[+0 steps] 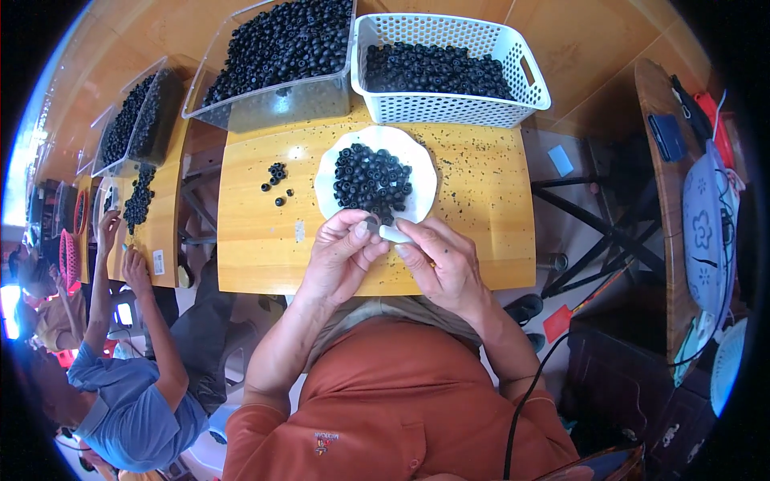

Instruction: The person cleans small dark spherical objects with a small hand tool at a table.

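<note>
Over the near rim of a white scalloped plate [327, 180], both of my hands meet with fingertips close together. My right hand [443, 255] is closed on a short white stick-like tool [394, 234], its tip pointing toward the left fingers. Between thumb and fingers, my left hand [341, 250] pinches a small dark round piece [371, 224], mostly hidden. On the plate lies a heap of small black round pieces [370, 178], some showing a hole. Several similar loose pieces [277, 171] lie on the table left of the plate.
A clear bin [265, 108] and a white perforated basket [449, 108], both holding black pieces, stand at the table's [257, 240] back. Dark crumbs dot the tabletop. To the left, a co-worker in a blue shirt [132, 409] handles pieces at another table. A wooden shelf [654, 112] stands right.
</note>
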